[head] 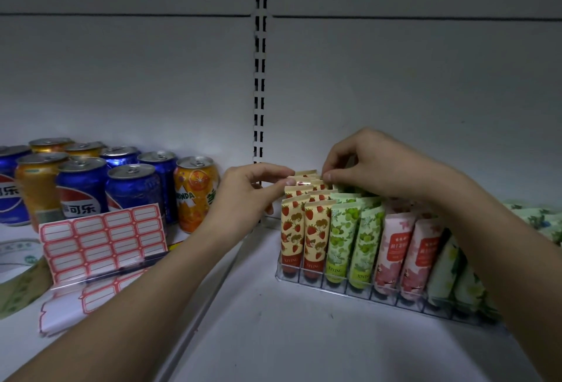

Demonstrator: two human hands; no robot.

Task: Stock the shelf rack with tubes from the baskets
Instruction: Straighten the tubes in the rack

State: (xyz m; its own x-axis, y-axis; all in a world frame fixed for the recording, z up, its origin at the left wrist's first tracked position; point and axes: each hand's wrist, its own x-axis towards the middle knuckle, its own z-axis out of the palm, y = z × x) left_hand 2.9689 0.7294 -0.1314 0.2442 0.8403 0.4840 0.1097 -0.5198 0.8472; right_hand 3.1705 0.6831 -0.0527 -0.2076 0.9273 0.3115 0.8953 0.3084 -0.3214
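On the dim white metal shelf (273, 336), both hands, left hand (243, 190) and right hand (368, 165), pinch strawberry-print tubes (304, 182) in the clear plastic rack (359, 290) at four o'clock, blue and orange soda cans (133, 187) at nine.

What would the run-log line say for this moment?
left hand: pinching strawberry tube | right hand: pinching same tube | rack: nearly full

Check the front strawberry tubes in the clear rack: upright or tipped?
Upright, leaning back slightly. The front strawberry tubes stand cap-down in the clear rack, crimped ends up, side by side.
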